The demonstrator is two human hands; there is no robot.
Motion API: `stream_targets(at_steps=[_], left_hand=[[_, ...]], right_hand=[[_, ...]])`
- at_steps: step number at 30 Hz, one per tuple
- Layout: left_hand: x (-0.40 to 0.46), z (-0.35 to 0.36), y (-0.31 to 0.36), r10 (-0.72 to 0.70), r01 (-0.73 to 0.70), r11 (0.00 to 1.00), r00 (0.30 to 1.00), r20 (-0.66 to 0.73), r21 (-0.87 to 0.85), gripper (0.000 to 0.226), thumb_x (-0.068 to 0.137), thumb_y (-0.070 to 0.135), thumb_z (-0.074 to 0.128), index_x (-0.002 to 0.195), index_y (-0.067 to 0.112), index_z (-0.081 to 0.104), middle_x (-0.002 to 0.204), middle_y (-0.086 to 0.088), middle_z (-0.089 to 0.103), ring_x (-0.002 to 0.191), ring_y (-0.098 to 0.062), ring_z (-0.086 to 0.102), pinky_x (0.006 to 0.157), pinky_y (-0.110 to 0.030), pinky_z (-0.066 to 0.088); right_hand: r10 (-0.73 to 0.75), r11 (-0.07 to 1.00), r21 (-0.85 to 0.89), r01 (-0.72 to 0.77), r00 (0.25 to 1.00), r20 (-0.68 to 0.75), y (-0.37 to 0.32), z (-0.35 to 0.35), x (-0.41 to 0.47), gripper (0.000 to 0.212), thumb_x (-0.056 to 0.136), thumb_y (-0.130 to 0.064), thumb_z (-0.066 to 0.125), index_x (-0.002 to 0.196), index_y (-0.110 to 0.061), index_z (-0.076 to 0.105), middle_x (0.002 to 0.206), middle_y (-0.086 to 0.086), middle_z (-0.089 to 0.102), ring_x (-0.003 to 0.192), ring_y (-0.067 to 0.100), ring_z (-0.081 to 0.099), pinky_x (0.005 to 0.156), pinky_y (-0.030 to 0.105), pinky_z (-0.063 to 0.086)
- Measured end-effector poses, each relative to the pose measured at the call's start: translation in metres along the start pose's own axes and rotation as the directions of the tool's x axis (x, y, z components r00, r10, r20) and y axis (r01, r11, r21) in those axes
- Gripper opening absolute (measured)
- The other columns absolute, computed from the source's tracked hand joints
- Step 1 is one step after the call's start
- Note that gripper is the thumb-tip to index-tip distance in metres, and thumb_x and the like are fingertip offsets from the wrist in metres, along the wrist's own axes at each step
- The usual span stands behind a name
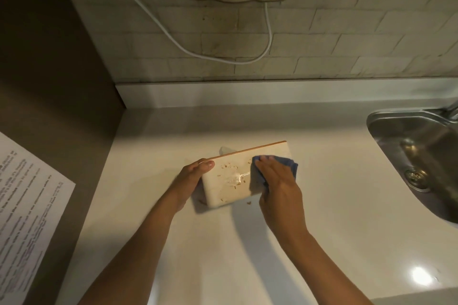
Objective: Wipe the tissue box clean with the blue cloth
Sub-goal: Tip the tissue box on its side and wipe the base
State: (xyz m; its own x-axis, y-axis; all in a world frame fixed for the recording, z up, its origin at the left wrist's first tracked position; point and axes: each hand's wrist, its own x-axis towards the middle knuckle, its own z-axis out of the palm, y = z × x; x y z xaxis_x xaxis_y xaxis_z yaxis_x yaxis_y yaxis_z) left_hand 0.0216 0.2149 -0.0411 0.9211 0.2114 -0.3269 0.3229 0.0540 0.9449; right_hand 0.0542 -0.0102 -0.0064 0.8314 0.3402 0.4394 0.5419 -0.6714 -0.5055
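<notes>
Head view: tissue box on the counter, braced at its left end by the curled left hand; the flat right hand presses the blue cloth on its crumb-strewn, wet top. Probably light, rigid, slippery.

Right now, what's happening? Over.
Left hand grips cream rectangular tissue box. Right hand presses blue cloth on it. Crumbs, wet smear remain.
</notes>
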Motion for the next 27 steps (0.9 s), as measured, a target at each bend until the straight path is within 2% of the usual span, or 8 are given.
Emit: stream_targets(at_steps=[4, 7, 9, 12, 14, 19, 24, 27], left_hand=[[0.001, -0.001, -0.001, 0.000, 0.000, 1.000, 1.000, 0.007, 0.022, 0.069, 0.069, 0.066, 0.061, 0.123, 0.024, 0.072, 0.120, -0.009, 0.074, 0.118, -0.033, 0.065, 0.104, -0.044, 0.048], [0.001, 0.001, 0.000, 0.001, -0.001, 1.000, 1.000, 0.007, 0.008, 0.067, 0.066, 0.065, 0.062, 0.121, 0.027, 0.074, 0.118, -0.005, 0.076, 0.112, -0.025, 0.068, 0.099, -0.037, 0.049], [0.001, 0.002, 0.001, 0.001, -0.001, 1.000, 1.000, 0.000, -0.002, 0.065, 0.066, 0.065, 0.061, 0.119, 0.031, 0.074, 0.117, -0.001, 0.077, 0.113, -0.023, 0.068, 0.102, -0.038, 0.049], [0.000, 0.001, 0.002, -0.002, 0.002, 1.000, 1.000, 0.009, -0.001, 0.067, 0.065, 0.066, 0.061, 0.121, 0.031, 0.073, 0.118, 0.001, 0.077, 0.117, -0.024, 0.067, 0.104, -0.037, 0.047], [0.000, 0.001, 0.003, -0.003, 0.003, 1.000, 1.000, 0.027, 0.015, 0.068, 0.067, 0.065, 0.060, 0.124, 0.030, 0.073, 0.119, 0.001, 0.077, 0.119, -0.025, 0.067, 0.106, -0.038, 0.047], [-0.002, 0.002, 0.004, -0.013, 0.013, 1.000, 1.000, 0.018, 0.016, 0.070, 0.065, 0.065, 0.061, 0.124, 0.031, 0.072, 0.119, 0.001, 0.077, 0.119, -0.024, 0.067, 0.108, -0.039, 0.047], [-0.004, 0.002, 0.005, -0.004, 0.004, 1.000, 1.000, 0.012, 0.009, 0.064, 0.066, 0.066, 0.059, 0.120, 0.034, 0.073, 0.117, 0.003, 0.077, 0.116, -0.022, 0.068, 0.105, -0.038, 0.048], [-0.004, 0.003, 0.007, -0.003, 0.003, 1.000, 0.999, 0.038, 0.018, 0.064, 0.065, 0.065, 0.059, 0.119, 0.034, 0.073, 0.116, 0.004, 0.077, 0.109, -0.016, 0.069, 0.097, -0.033, 0.049]], right_hand=[[0.000, 1.000, 0.003, 0.000, 0.999, -0.054, 0.014, -0.015, 0.000, 0.050, 0.069, 0.017, 0.068, 0.113, -0.007, 0.068, 0.113, 0.007, 0.068, 0.108, 0.014, 0.058, 0.083, 0.020, 0.051], [0.109, 0.994, 0.011, -0.109, 0.988, -0.113, 0.018, -0.019, 0.024, 0.035, 0.084, 0.001, 0.060, 0.116, -0.011, 0.067, 0.112, 0.003, 0.067, 0.105, 0.016, 0.054, 0.077, 0.001, 0.032], [0.131, 0.991, 0.021, -0.129, 0.986, -0.104, 0.011, -0.010, 0.030, 0.037, 0.084, 0.000, 0.060, 0.120, -0.008, 0.065, 0.118, 0.005, 0.065, 0.110, 0.022, 0.056, 0.084, 0.010, 0.039], [0.024, 1.000, 0.016, -0.024, 1.000, -0.004, -0.006, 0.005, 0.010, 0.048, 0.074, 0.006, 0.071, 0.120, -0.006, 0.066, 0.120, 0.009, 0.065, 0.112, 0.025, 0.060, 0.089, 0.032, 0.050], [-0.035, 0.999, 0.008, 0.035, 0.999, 0.016, -0.002, 0.003, -0.002, 0.056, 0.066, 0.014, 0.073, 0.118, -0.005, 0.066, 0.119, 0.010, 0.066, 0.113, 0.026, 0.061, 0.089, 0.035, 0.051], [0.088, 0.996, 0.031, -0.086, 0.993, -0.077, 0.019, -0.015, 0.028, 0.035, 0.084, -0.004, 0.058, 0.118, -0.011, 0.066, 0.116, 0.003, 0.066, 0.108, 0.018, 0.056, 0.086, 0.001, 0.034], [0.017, 0.999, 0.047, -0.019, 0.999, 0.039, -0.010, 0.001, 0.019, 0.053, 0.073, 0.009, 0.069, 0.123, -0.006, 0.063, 0.125, 0.008, 0.062, 0.117, 0.020, 0.055, 0.097, 0.036, 0.048], [-0.068, 0.998, 0.001, 0.068, 0.997, 0.025, 0.000, -0.002, -0.005, 0.058, 0.062, 0.018, 0.073, 0.116, -0.003, 0.067, 0.118, 0.012, 0.066, 0.110, 0.029, 0.063, 0.089, 0.038, 0.051]])
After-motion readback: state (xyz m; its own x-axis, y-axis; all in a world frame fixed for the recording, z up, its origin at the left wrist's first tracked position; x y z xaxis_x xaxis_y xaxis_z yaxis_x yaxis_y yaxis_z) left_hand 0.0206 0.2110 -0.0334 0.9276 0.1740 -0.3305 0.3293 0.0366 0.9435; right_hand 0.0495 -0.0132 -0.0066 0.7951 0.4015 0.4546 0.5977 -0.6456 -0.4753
